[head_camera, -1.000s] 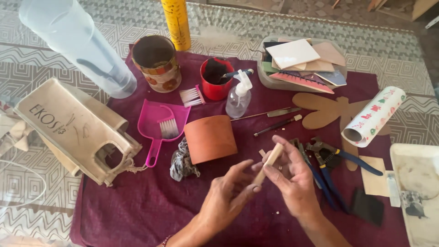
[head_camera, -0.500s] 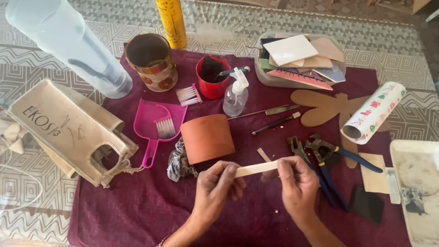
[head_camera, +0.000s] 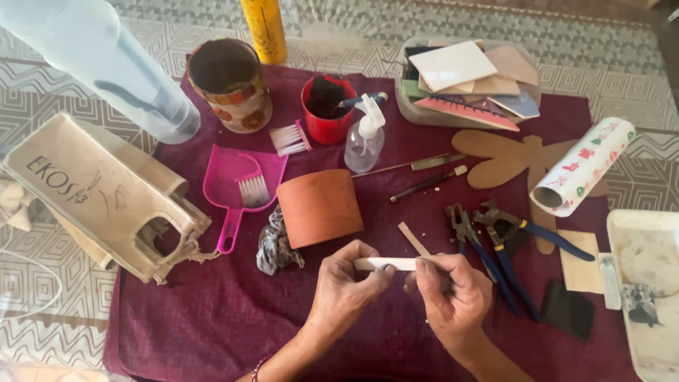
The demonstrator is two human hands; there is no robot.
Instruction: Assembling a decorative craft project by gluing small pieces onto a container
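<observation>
**Both hands pinch a pale strip over the maroon cloth**

Your left hand (head_camera: 344, 283) and right hand (head_camera: 449, 290) hold one pale flat strip (head_camera: 387, 264) between them, level, low centre of the view. Left thumb and fingers pinch its left end; right fingertips pinch the right end. Neither hand is spread; both are curled onto the strip. It hangs just above the maroon cloth (head_camera: 212, 318), not touching it.

Just above your left hand: a terracotta pot (head_camera: 320, 207) on its side, a crumpled grey rag (head_camera: 277, 244) touching its left. A second thin strip (head_camera: 413, 238) lies on the cloth just above your right hand. Right of that hand: blue-handled nippers (head_camera: 495, 240), two pairs, overlapping. Further left, a pink dustpan (head_camera: 237, 187) with a small brush in it. Top: red cup (head_camera: 327, 113), clear spray bottle (head_camera: 366, 138), patterned tin (head_camera: 230, 85), tub of tile pieces (head_camera: 467, 81). Far right, a printed paper roll (head_camera: 583, 166). Left edge, a beige canvas bag (head_camera: 99, 194).
</observation>
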